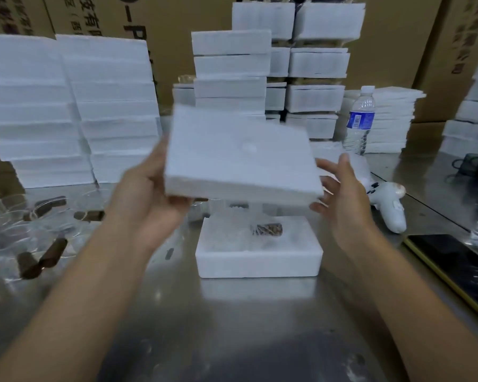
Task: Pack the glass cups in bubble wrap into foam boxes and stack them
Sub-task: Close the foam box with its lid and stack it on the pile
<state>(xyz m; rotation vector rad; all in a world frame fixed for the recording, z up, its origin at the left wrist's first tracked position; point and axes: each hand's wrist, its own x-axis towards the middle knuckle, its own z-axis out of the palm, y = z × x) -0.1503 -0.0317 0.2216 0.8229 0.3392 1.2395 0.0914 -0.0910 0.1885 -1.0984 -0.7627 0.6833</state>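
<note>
The left hand [149,199] grips the left edge of a flat, grainy white foam lid [240,155]. The lid is tilted with its long axis left-right, above the open foam box [257,263] on the steel worktop [232,326]. A bubble-wrapped cup [260,232] lies inside the box. The right hand [342,199] is spread loose beside the lid's right edge.

The person's left hand [149,199] grips a white foam lid [240,155] by its left edge, holding it tilted above an open foam box [260,261] on the steel table [232,312]. The right hand [342,199] is spread beside the lid's right edge; contact is unclear. A bubble-wrapped cup [243,235] lies inside the box. Bare glass cups [25,230] sit at the near left. Stacks of foam boxes [229,67] rise at the far side, with a water bottle [360,119] to their right. A white controller [389,208] lies right of the box.
</note>
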